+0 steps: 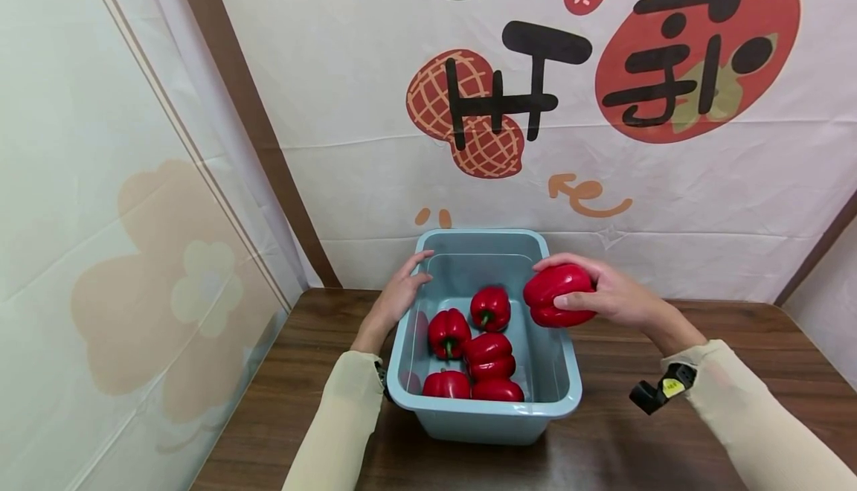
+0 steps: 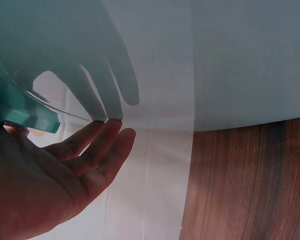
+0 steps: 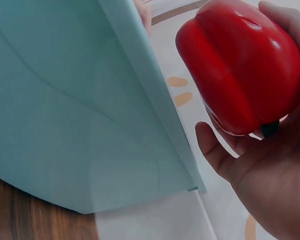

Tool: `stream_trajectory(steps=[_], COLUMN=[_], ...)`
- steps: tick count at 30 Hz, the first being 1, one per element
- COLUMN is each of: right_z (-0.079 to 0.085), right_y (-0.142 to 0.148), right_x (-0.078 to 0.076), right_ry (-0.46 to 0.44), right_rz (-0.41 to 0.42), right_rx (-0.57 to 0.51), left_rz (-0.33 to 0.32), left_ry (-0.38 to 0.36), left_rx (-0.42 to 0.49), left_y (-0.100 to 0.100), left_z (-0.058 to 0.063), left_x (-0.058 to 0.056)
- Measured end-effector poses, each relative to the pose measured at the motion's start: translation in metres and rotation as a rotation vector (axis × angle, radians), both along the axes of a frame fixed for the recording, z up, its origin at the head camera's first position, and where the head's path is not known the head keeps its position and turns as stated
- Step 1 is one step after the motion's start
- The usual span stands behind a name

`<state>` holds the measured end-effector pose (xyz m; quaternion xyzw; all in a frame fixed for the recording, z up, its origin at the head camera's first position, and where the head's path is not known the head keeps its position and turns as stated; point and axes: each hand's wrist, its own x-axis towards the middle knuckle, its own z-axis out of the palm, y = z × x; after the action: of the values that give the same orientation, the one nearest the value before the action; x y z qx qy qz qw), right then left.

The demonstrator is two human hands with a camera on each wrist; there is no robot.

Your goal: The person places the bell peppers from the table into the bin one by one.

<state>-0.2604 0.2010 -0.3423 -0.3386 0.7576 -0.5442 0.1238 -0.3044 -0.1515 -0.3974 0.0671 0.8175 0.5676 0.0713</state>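
A light-blue plastic bin [image 1: 483,428] stands on the table with several red bell peppers [image 1: 490,355] in its bottom. My left hand [image 1: 399,294] grips the bin's left rim. In the left wrist view, that hand's lower fingers [image 2: 107,150] rest against the outer wall, and their reflection shows there. My right hand [image 1: 619,296] holds another red bell pepper [image 1: 559,295] above the bin's right rim, thumb on the near side. Seen from the right wrist, this bell pepper [image 3: 245,65] shows its green stem low, near the palm, beside the bin's wall [image 3: 85,115].
The bin sits on a dark wood table [image 1: 616,424], near its back edge. Behind it hangs a white printed cloth [image 1: 348,141], and another pale cloth [image 1: 134,141] with a flower closes off the left side. A black strap [image 1: 663,388] hangs loose at the right wrist.
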Motion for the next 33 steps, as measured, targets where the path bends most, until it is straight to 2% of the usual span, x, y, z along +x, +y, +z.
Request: stream_trajectory(steps=[14, 28, 33], right_z=[0.002, 0.006, 0.006], right_y=[-0.011, -0.024, -0.029], right_x=[-0.002, -0.007, -0.01], right_ry=[-0.036, 0.015, 0.004], right_rz=[0.005, 0.009, 0.041], right_rx=[0.051, 0.133, 0.14], left_rz=[-0.008, -0.002, -0.002], left_ry=[0.014, 0.011, 0.01], left_rx=[-0.011, -0.011, -0.01], left_y=[-0.001, 0.0, 0.0], left_z=[0.0, 0.001, 0.0], left_x=[0.001, 0.002, 0.001])
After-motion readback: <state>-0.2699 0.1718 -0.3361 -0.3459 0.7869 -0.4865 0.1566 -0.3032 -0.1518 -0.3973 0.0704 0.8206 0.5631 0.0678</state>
